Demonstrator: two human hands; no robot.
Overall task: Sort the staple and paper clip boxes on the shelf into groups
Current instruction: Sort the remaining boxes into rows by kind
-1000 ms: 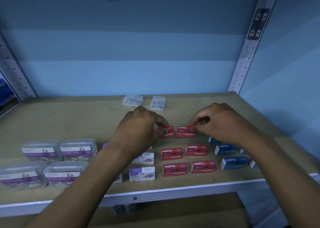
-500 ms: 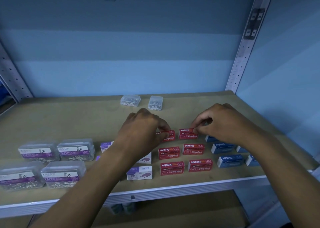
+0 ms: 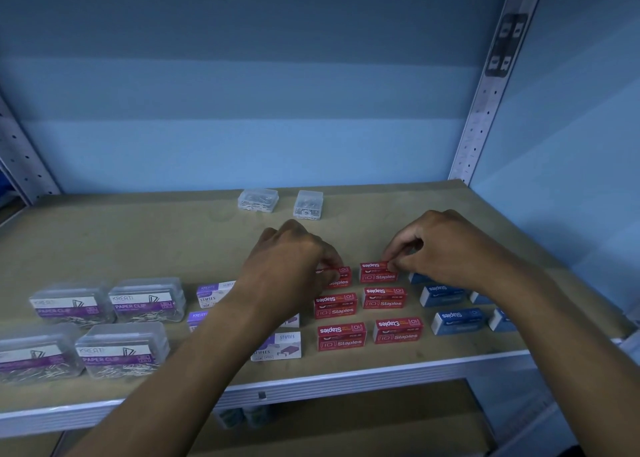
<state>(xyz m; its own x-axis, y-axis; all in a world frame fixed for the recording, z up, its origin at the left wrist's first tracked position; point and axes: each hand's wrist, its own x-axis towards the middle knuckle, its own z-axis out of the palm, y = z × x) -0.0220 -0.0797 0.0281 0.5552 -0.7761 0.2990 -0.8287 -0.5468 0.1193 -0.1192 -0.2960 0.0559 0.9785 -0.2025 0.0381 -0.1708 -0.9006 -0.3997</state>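
Red staple boxes lie in two columns on the wooden shelf [image 3: 138, 241]. My left hand [image 3: 291, 266] pinches the back-left red box [image 3: 341, 278], partly hiding it. The fingertips of my right hand [image 3: 436, 248] grip the back-right red box [image 3: 377, 273]. Both boxes rest on the shelf. Several more red boxes [image 3: 341, 337] sit in front of them. Blue staple boxes [image 3: 457, 321] lie to the right, partly under my right forearm. White and purple staple boxes [image 3: 280, 347] sit under my left forearm. Clear paper clip boxes [image 3: 147, 300] with purple labels stand at the left.
Two small clear plastic cases [image 3: 258, 200] of clips sit near the back wall. Perforated metal uprights [image 3: 491, 85] frame the shelf on both sides. The shelf's white front edge [image 3: 346, 384] runs below the boxes, with a lower shelf beneath.
Both hands have slid the two back red boxes slightly nearer to the red rows in front. The camera view has shifted a little.
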